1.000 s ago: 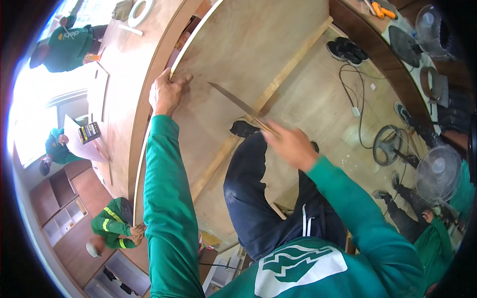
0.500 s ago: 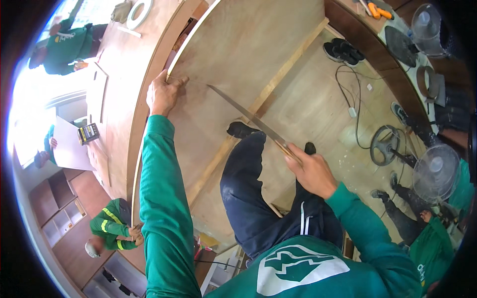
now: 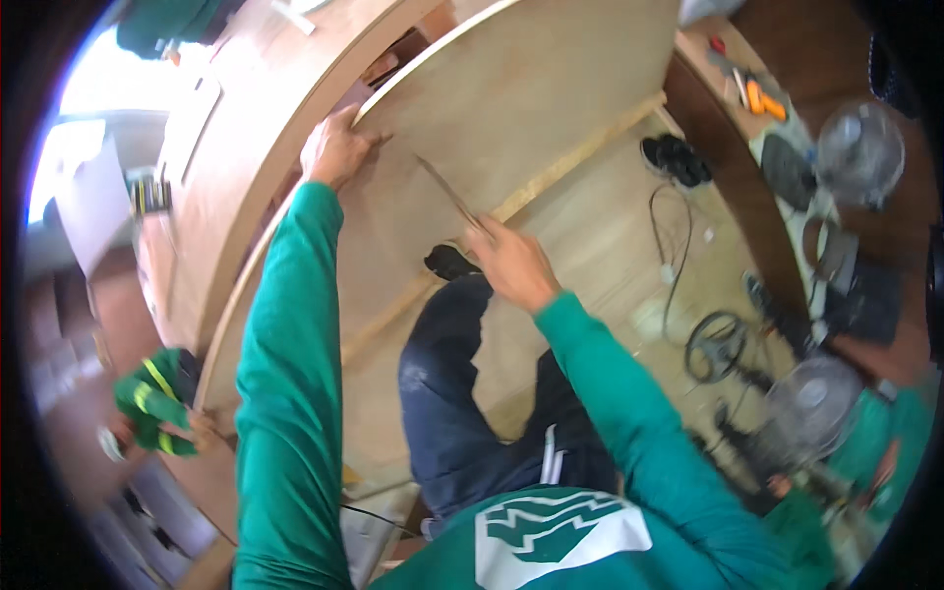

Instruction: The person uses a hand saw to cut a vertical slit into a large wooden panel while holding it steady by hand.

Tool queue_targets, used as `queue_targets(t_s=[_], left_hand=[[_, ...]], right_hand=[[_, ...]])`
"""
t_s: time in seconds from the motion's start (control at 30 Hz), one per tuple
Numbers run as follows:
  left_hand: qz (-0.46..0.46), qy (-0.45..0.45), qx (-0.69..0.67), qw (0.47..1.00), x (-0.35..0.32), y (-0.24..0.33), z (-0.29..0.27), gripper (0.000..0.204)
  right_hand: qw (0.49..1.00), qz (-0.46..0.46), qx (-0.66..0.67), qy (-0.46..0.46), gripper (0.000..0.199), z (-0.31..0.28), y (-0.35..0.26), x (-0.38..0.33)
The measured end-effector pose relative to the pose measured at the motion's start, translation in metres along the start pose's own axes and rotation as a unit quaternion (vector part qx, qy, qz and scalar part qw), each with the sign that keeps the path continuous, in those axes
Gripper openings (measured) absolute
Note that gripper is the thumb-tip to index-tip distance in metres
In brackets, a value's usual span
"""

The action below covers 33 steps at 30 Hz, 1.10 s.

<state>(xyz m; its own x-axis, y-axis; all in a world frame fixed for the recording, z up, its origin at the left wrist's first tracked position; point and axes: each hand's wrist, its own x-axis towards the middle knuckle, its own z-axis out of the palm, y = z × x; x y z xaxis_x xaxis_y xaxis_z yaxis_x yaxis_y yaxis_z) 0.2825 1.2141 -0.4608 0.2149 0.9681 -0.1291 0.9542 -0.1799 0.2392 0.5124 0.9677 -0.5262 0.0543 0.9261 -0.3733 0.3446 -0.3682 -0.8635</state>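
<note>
Gripping panel edge (image 3: 423,56): left hand (image 3: 334,149) | grasping long blade (image 3: 447,191): right hand (image 3: 514,264) | pale compartment (image 3: 189,515): dark items (image 3: 162,538) inside

Head view: left fisheye of a side-by-side head-worn pair, looking steeply down over own green sweatshirt (image 3: 562,533), very close at the lower edge. Left hand (image 3: 332,153) and right hand (image 3: 515,262) at middle range — one upper left of centre, one near centre; caged fan (image 3: 814,395) farther off, lower right. Very wide field, corners black.
</note>
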Motion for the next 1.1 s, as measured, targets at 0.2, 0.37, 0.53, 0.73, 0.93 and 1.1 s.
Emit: queue_targets(t_s=[0.2,0.37,0.53,0.73,0.93,1.1], left_hand=[[-0.022,-0.006,-0.006,1.000,-0.004,-0.013,0.001,0.059],[-0.038,0.008,0.009,0.999,-0.014,-0.001,0.006,0.061],[-0.042,0.000,-0.008,0.999,-0.014,0.012,-0.001,0.069],[-0.068,-0.014,-0.006,0.998,-0.014,0.004,-0.004,0.070],[-0.065,-0.009,-0.007,0.998,-0.023,0.002,-0.008,0.067],[-0.051,0.006,0.000,0.999,-0.015,0.009,0.000,0.064]], right_hand=[[0.997,0.061,-0.048,-0.024,0.055,-0.048,0.015,-0.130],[0.993,-0.033,-0.115,0.013,0.057,-0.005,0.022,-0.047],[0.990,-0.085,-0.109,0.031,0.064,0.033,-0.014,0.062],[0.996,-0.011,-0.089,-0.008,0.066,-0.006,0.013,-0.042],[0.991,0.086,-0.100,-0.027,0.061,-0.046,0.012,-0.142],[0.990,-0.044,-0.135,0.021,0.063,0.018,0.018,-0.003]])
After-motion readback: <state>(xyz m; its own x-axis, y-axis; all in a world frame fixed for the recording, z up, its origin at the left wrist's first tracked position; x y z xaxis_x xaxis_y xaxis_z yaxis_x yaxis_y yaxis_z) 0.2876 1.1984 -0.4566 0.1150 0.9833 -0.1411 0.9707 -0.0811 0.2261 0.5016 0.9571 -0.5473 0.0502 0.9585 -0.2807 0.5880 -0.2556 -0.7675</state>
